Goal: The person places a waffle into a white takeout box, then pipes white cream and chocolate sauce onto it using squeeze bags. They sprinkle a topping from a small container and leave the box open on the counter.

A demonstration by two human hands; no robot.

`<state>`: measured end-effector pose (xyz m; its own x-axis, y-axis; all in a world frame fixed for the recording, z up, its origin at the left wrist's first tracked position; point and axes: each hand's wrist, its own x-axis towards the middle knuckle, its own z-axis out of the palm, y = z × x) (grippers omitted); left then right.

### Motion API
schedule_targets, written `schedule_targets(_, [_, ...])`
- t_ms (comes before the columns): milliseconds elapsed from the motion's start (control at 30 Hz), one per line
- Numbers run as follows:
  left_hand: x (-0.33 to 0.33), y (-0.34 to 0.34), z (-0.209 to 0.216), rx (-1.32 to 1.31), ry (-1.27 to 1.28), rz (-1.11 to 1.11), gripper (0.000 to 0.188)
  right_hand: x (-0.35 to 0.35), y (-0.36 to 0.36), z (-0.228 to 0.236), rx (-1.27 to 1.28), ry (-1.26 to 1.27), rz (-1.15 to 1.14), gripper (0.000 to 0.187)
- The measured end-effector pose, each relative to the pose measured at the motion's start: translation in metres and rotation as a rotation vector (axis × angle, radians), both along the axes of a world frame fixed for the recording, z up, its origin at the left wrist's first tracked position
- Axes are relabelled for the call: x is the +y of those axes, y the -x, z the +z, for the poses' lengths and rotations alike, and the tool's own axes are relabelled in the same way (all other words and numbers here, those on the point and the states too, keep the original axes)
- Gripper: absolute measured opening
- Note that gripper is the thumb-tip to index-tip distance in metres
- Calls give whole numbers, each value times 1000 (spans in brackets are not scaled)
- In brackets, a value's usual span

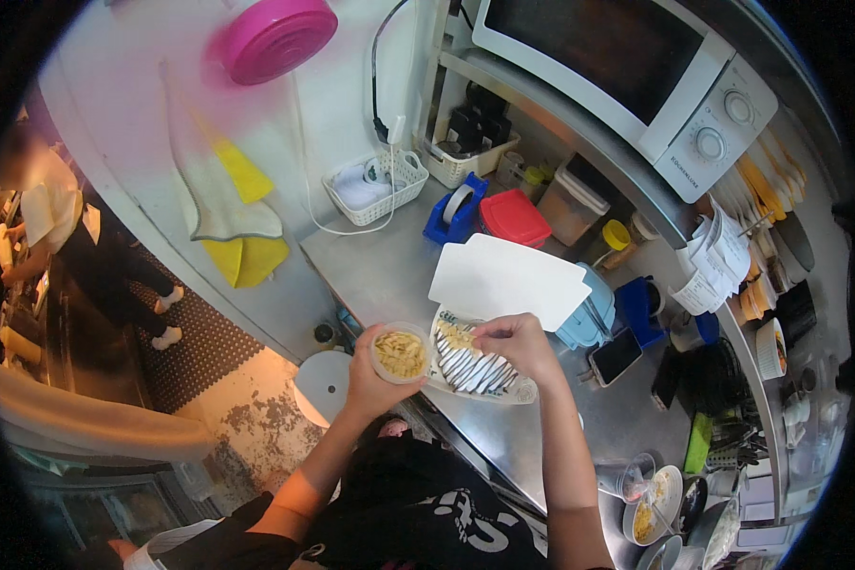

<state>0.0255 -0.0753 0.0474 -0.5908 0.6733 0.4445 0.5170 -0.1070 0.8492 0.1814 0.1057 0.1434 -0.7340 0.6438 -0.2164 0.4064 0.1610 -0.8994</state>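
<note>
My left hand (pixel 369 382) is wrapped round a clear round tub (pixel 380 364) of pale yellow almond flakes (pixel 401 352), tilted toward me. Beside it, an open white cardboard box (pixel 513 397) stands on the steel counter with its lid (pixel 508 278) folded back. Inside lies a white dessert (pixel 475 370) striped with dark sauce, with flakes heaped on its far left end. My right hand (pixel 521 344) reaches over the box, thumb and fingers pinched together at those flakes; the fingertips seem to hold some almond flakes, though partly hidden.
Behind the box stand a blue tape dispenser (pixel 456 207), a red-lidded container (pixel 515 218) and white baskets. A microwave (pixel 627 76) sits on the shelf above. Right lie a phone (pixel 616 357) and bowls (pixel 654 508). Another person (pixel 85 228) stands far left.
</note>
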Motion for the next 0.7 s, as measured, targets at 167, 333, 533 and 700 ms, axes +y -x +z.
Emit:
schedule_targets(167, [-7,11,-6,-127,-4,11,99,7,1,-44,-108,-238,86,16])
schedule_targets(333, [-12,17,-8,-119,-3,15,100,7,11,-57,-116,-397,116,17])
schedule_targets(533, [-18,17,-11,-170,-1,-2,101,2,6,-48,-156,-473,123,16])
schedule_targets(700, [-21,17,-12,-159,18,6,101,0,3,-46,-173,-503,80,15])
